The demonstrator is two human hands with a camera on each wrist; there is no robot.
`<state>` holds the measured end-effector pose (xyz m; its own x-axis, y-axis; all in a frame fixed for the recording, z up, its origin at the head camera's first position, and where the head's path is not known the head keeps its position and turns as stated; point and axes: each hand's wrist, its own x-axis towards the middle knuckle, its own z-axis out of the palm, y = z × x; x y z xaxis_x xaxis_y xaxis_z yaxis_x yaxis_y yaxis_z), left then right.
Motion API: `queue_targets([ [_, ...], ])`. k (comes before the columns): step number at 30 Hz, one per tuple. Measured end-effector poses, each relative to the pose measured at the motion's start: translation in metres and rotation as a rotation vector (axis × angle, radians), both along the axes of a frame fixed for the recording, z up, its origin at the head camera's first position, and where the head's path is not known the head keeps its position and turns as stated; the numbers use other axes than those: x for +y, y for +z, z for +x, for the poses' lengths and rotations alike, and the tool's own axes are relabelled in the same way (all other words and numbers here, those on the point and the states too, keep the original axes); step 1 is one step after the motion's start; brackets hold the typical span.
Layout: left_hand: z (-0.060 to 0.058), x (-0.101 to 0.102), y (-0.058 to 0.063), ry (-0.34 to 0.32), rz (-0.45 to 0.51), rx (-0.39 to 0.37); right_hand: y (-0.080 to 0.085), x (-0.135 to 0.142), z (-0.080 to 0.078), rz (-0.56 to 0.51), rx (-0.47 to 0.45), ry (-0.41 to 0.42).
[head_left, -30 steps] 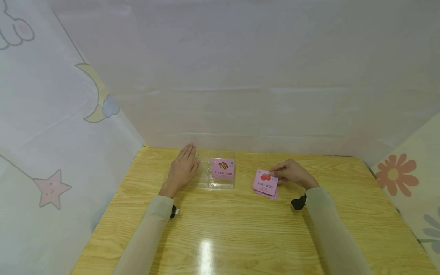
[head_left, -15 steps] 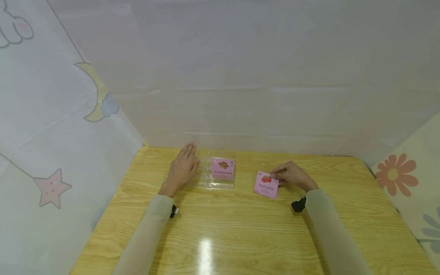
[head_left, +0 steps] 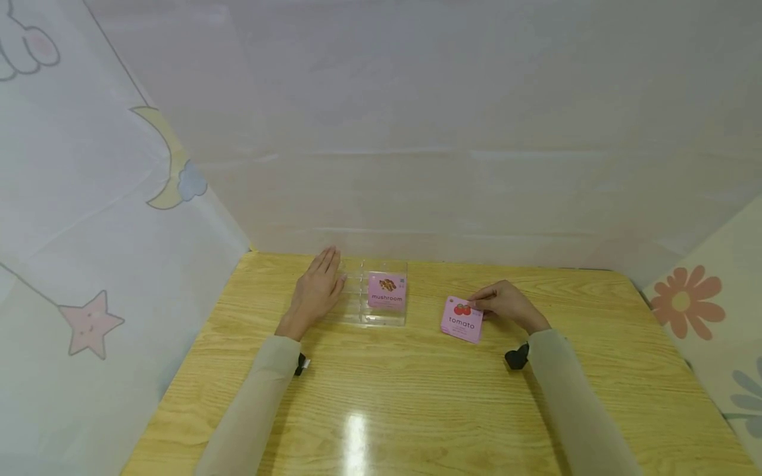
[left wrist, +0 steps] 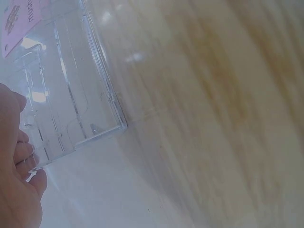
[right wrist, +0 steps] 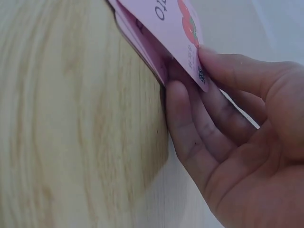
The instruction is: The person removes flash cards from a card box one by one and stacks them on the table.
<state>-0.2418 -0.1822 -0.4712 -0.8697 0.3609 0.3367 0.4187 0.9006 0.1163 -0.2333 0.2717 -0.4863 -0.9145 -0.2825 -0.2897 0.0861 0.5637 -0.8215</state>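
Observation:
My left hand (head_left: 318,285) lies along the left side of a clear plastic divided box (head_left: 351,314), holding its edge. In the left wrist view the thumb overlaps the box and the fingers bend at its corner. A pink mushroom card (head_left: 385,291) sits in the box's right part. To the right, my right hand (head_left: 506,303) pinches a pink tomato card (head_left: 462,324) by its upper right corner, thumb on its printed face. In the right wrist view, other pink cards (right wrist: 142,47) lie beneath it, with fingers reaching in between at the edge.
Both are on a light wooden table (head_left: 417,396) with a pale sheet (head_left: 417,198) hanging behind its far edge. Printed sheets flank it, with a star (head_left: 92,324) on the left and a flower (head_left: 684,302) on the right. A black wrist strap piece (head_left: 516,357) hangs at the right sleeve.
The tomato card has shifted slightly right and toward the person, now covering the cards under it in the head view. My left hand and the box have stayed in place.

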Motion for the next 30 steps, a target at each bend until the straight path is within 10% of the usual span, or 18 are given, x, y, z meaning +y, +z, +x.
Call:
queue_targets([
  [30,-0.0008,0.0,0.0004,0.006,-0.005,-0.023,0.0016,-0.0031,-0.0032,0.172,0.117,-0.024],
])
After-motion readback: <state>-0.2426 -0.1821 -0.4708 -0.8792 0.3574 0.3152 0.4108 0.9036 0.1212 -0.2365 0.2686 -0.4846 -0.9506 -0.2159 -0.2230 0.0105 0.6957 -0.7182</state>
